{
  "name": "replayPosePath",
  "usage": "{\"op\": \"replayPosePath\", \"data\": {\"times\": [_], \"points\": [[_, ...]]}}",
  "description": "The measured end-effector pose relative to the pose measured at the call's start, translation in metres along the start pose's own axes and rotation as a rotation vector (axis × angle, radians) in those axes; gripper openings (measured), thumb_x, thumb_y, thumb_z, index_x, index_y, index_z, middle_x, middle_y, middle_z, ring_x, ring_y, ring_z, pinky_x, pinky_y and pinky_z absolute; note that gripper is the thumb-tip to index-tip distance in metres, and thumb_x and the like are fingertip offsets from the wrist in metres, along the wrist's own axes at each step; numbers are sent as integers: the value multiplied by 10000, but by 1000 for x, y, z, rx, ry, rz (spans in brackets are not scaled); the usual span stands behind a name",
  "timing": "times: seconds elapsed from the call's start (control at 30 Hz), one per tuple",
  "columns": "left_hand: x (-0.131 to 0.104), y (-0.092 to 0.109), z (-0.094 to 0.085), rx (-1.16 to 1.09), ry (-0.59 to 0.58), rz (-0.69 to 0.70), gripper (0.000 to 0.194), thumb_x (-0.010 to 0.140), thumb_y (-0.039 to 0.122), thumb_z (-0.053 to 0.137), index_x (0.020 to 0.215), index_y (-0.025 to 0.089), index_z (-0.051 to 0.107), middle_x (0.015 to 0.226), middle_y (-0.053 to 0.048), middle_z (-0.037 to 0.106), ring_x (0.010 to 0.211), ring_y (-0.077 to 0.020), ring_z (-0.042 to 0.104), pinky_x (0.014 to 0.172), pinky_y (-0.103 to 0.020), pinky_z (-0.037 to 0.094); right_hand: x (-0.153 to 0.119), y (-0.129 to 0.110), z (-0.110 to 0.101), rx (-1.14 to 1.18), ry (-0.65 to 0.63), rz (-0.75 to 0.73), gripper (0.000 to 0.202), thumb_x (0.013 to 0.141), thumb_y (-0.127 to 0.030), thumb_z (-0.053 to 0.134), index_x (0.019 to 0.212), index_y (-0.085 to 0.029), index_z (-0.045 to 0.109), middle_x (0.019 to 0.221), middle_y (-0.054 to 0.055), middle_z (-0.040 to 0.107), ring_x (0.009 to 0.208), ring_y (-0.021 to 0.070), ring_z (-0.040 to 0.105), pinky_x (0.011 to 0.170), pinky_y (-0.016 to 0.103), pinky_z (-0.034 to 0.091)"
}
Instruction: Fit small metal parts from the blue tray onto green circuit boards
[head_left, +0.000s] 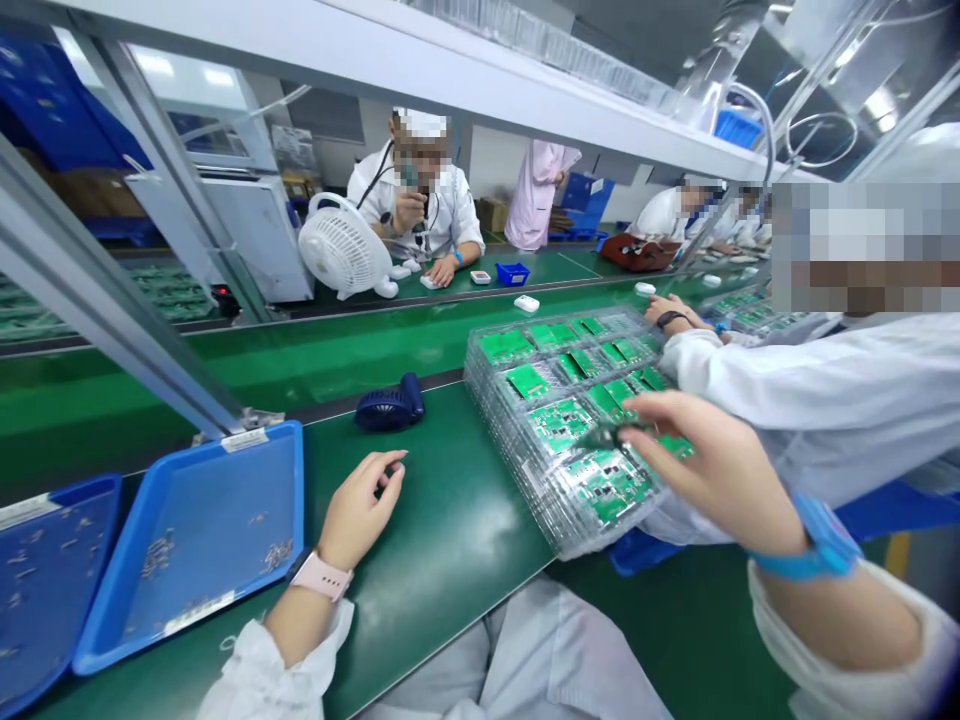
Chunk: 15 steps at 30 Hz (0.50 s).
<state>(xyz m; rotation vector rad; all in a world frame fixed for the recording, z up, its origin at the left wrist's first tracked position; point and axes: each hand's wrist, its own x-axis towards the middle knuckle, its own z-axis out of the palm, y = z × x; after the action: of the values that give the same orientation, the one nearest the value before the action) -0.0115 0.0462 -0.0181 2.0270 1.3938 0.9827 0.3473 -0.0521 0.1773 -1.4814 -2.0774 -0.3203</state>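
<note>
My right hand (697, 460) is above the near part of a stack of clear plastic trays (517, 490). Thumb and fingers pinch a dark, pointed tool (598, 438), blurred, its tip towards the left; its exact kind is unclear. Green circuit boards (611, 485) fill the compartments of the top tray, the nearer ones showing components and the farther ones plainer faces. My left hand (362, 508) rests over the green tabletop (442, 520), fingers loosely curled with a gap between thumb and index finger. Nothing shows in it.
Two blue trays (289, 480) with small metal parts lie at the left. A dark blue handheld fan (390, 405) lies beyond my left hand. Across the green conveyor (337, 355) a person works beside a white fan (345, 245). A co-worker's sleeve (810, 375) is close on the right.
</note>
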Motion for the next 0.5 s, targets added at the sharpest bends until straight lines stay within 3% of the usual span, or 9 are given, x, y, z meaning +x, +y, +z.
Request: {"op": "replayPosePath", "data": {"times": [0.1,0.23,0.37,0.5], "points": [[0,0,-1,-10,5,-19,343,945,438,462,1151,227,638,960,-24,624,730,-132,565,632,-240,446,56,33,17,-178,-77,88,210,888,-333,597,1059,-213,615,810,34,682,721,198,627,649,303,448],[0,-2,-1,-39,30,-46,338,943,447,466,1139,235,643,987,-24,634,752,-138,569,682,-250,455,113,66,63,-352,-253,155,203,872,-336,589,1030,-224,652,867,46,718,760,204,635,619,283,399],[-1,-3,-1,-64,37,-82,347,941,456,463,1137,236,646,1011,-34,648,769,-152,583,684,-259,455,137,87,96,-412,-329,192,214,871,-328,577,1031,-231,679,962,67,735,844,215,648,657,281,405],[0,-2,-1,-71,35,-85,360,941,463,455,1129,227,652,1014,-47,664,795,-167,601,695,-267,458,144,95,109,-365,-394,179,186,850,-351,605,980,-256,698,929,44,736,829,211,652,648,275,402]]}}
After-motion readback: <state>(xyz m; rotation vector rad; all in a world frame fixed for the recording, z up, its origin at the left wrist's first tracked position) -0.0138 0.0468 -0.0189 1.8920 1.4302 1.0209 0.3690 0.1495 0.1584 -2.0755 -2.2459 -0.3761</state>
